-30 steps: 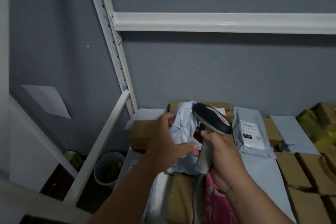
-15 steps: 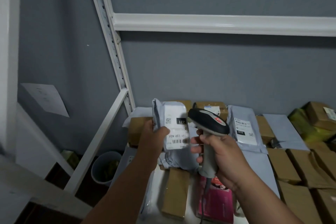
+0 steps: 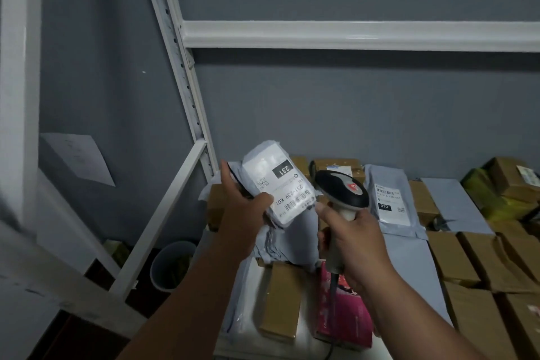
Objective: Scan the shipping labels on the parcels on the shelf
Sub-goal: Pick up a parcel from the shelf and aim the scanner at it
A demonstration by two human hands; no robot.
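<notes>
The lifted parcel (image 3: 276,184) sits left of the scanner (image 3: 343,193), above shelved boxes (image 3: 455,260).

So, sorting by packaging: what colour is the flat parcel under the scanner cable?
Pink parcel, with some white print, seen in the head view.

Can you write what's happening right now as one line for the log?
left hand: holds grey parcel, label up | right hand: holds scanner beside label
</notes>
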